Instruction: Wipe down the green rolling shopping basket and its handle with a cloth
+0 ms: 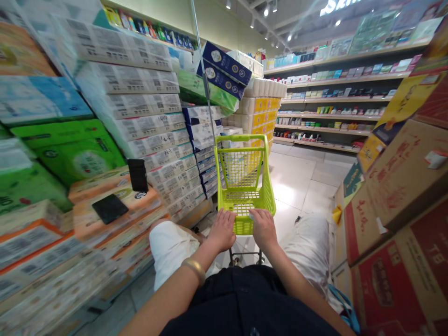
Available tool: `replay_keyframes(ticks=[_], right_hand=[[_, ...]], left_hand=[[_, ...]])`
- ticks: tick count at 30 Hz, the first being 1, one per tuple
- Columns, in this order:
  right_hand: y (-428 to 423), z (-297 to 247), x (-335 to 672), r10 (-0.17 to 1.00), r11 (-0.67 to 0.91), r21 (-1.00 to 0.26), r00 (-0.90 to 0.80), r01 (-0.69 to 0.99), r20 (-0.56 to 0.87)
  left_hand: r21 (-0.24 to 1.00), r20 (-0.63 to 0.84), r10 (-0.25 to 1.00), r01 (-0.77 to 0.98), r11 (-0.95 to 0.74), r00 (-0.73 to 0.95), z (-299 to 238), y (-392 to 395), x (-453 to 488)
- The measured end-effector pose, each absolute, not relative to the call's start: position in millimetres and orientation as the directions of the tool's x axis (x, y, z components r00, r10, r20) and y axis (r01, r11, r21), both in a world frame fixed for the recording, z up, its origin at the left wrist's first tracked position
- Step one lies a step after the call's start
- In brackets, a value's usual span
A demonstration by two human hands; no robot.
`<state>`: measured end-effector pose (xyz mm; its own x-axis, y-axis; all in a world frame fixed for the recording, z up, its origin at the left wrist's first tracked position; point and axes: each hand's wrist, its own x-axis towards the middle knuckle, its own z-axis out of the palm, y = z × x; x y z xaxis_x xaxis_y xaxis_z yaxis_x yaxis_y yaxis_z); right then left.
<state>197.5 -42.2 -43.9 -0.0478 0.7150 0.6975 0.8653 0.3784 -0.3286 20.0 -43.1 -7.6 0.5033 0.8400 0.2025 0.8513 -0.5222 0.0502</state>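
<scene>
A small lime-green plastic shopping cart point(268, 198) stands between my knees, its lattice basket holding nothing that I can see. My left hand point(223, 229) is closed over the near rim, fingers pointing forward and a gold bangle point(194, 270) on the wrist. Just to the right, my right hand point(264, 228) grips the same rim near its corner, with a small pale spot at its fingertips that I cannot make out. The undersides of both hands are hidden. A thin metal pole point(206, 88) rises at the cart's far left corner.
Orange tissue packs point(140, 205) at left carry a black flat device point(109, 208) and a small black upright object point(137, 175). Tall stacks of wrapped paper packs point(140, 79) line that side. Cardboard boxes point(402, 177) rise at right. A tiled floor point(294, 172) leads to stocked shelves point(336, 100).
</scene>
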Motion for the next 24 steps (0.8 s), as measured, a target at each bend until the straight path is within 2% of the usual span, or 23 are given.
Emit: replay_keyframes(ticks=[5,12,19,24], right_hand=[[-40.0,-43.3,209.7,0.702,0.290,-0.351,0.051,0.890,0.710],[-41.0,-43.0,173.1,0.736,0.432,-0.303,-0.138,0.849,0.662],[-39.3,-46.8,215.4,0.719,0.315,-0.359,0.027,0.879,0.695],[-39.9,-41.6,182.6,0.762,0.355,-0.322,-0.073,0.878,0.643]], left_hand=[[0.019,0.200,0.854,0.870,-0.493,0.480,-8.4,-43.4,23.7],[0.052,0.204,0.856,0.868,-0.493,0.474,-9.1,-42.7,20.8],[0.054,0.224,0.863,0.879,-0.475,0.453,-10.5,-43.8,21.0],[0.056,0.226,0.871,0.886,-0.459,0.437,-10.6,-43.3,24.5]])
